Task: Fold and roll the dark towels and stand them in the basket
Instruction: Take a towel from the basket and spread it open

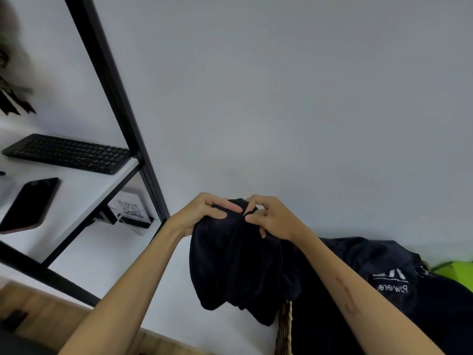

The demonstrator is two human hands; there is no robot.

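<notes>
You've got the dark towel bunched up mid-air above the basket, left hand and right hand both pinching its top edge. Looks unfolded, so find corners and spread it flat next.

Both hands raised before a pale wall. Left hand and right hand each pinch the top edge of one dark towel, which hangs bunched below them. Wicker basket beneath holds further dark fabric (printed lettering visible). Keyboard and phone lie on the desk at left.
</notes>
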